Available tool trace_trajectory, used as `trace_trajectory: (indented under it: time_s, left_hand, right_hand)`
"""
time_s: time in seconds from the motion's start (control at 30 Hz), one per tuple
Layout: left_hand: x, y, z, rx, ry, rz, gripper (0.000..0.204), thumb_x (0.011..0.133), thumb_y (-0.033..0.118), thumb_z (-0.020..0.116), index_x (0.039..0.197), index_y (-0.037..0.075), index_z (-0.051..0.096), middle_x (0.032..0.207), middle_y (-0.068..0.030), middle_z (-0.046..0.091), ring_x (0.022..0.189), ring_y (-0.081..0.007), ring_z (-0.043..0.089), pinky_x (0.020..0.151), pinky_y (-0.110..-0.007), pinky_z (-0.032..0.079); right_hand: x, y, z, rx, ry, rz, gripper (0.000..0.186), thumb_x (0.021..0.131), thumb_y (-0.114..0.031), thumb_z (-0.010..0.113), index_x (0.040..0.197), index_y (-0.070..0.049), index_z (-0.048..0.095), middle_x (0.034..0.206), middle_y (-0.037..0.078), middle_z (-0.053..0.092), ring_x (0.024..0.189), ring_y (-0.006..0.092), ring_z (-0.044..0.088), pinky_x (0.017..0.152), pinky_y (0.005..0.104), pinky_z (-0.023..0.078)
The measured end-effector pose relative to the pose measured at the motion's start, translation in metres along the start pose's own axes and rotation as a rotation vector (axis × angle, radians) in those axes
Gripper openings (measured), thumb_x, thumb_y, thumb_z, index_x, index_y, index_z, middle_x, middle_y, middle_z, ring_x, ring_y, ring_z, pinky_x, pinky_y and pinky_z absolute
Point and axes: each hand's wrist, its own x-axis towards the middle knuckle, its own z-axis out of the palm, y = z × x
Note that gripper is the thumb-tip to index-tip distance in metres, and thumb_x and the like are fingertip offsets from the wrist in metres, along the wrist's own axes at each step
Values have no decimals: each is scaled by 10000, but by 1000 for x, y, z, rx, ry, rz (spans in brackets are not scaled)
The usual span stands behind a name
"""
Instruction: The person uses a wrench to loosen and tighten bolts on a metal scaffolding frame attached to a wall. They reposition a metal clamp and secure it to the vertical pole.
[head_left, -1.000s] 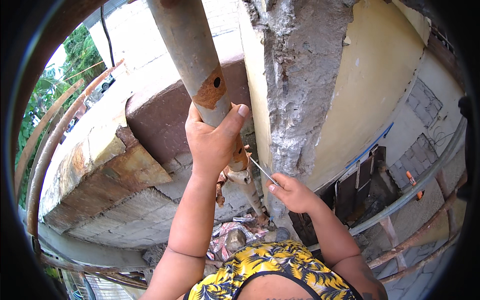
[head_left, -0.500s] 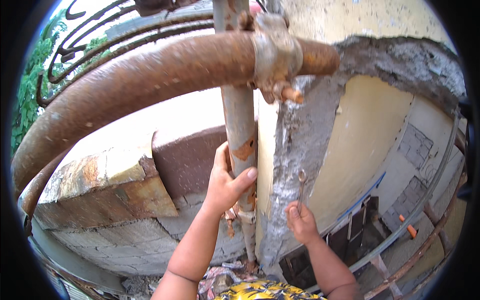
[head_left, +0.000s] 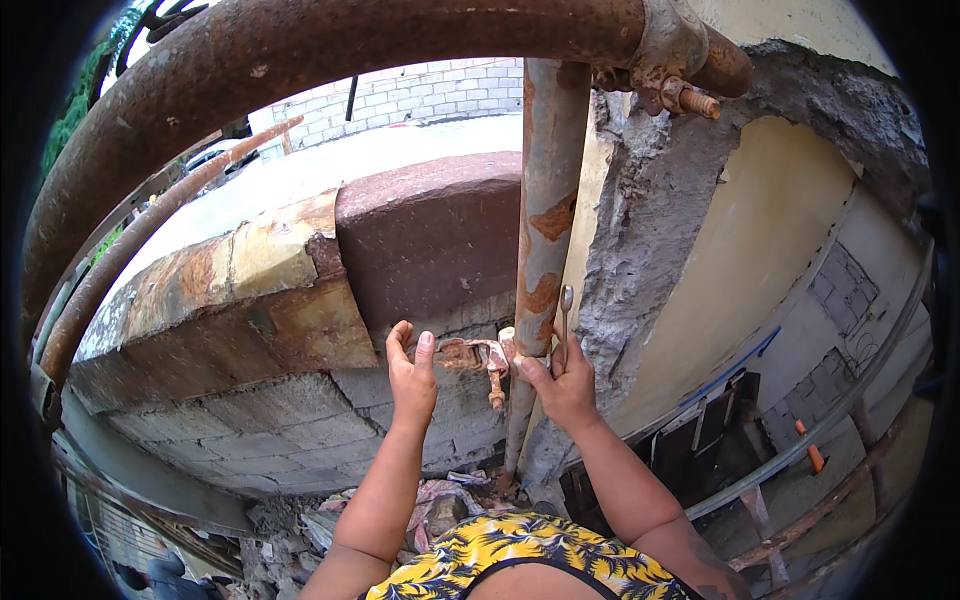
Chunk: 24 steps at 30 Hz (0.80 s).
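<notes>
A rusty scaffold clamp sits around the upright metal pipe, its jaw swung out to the left and a bolt hanging below. My left hand is just left of that jaw, thumb and fingers apart, with nothing seen in it. On the pipe's right side, my right hand grips a wrench that points upward, its ring end on top. The right thumb reaches to the clamp; whether it touches is hard to tell. Part of the wrench is hidden in the right hand.
A thick rusty horizontal pipe crosses above, joined near the upright by a coupler with a protruding bolt. Behind stand a block wall and rusted sheet metal. Rough concrete rises at right. Rubble lies below.
My left hand has let go of the upright pipe and moved down and left beside the clamp. My right hand has brought the wrench up and left to the pipe. The view has shifted.
</notes>
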Motion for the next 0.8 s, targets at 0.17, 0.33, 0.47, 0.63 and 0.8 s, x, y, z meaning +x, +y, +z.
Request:
trace_trajectory:
  time_s: [0.17, 0.33, 0.47, 0.63, 0.8]
  left_hand:
    - [-21, -8, 10, -187, -230, -515, 666, 1070, 454, 563, 1509, -2, 358, 1361, -179, 584, 1133, -268, 661, 911, -413, 560]
    - [2, 2, 27, -460, -232, -526, 359, 1097, 332, 544, 1276, 34, 457, 1192, -138, 632, 927, -253, 714, 755, -385, 629]
    - [-6, -14, 33, -505, -139, -371, 293, 1083, 191, 568, 1278, 49, 402, 1158, -121, 626, 922, -225, 699, 755, -374, 638]
    - [-6, -55, 46, -570, -44, -152, 230, 1083, 92, 529, 1277, 84, 406, 1189, -107, 613, 990, -213, 682, 827, -388, 628]
    - [-28, -4, 48, -855, -115, -527, 429, 1072, 418, 579, 1308, 97, 420, 1238, -142, 597, 1174, -281, 630, 958, -502, 568]
  right_hand:
    - [-1, 14, 4, 52, 78, -3, 697, 942, -226, 787, 1456, 95, 440, 1033, 57, 636, 892, 46, 567, 770, 196, 471]
    - [-2, 31, -2, 8, 96, 5, 721, 940, -228, 788, 1467, 103, 425, 964, 23, 569, 870, 67, 553, 781, 201, 465]
    - [0, 23, 8, 123, 108, -18, 737, 939, -219, 783, 1481, 105, 402, 1061, 72, 603, 964, 101, 590, 855, 233, 486]
    - [1, 26, 12, 183, 109, -53, 730, 947, -196, 763, 1501, 86, 380, 1241, 123, 594, 1133, 149, 581, 989, 296, 464]
    - [-1, 34, 5, 157, 119, -59, 702, 951, -205, 759, 1486, 81, 405, 1162, 75, 568, 1062, 122, 552, 958, 282, 451]
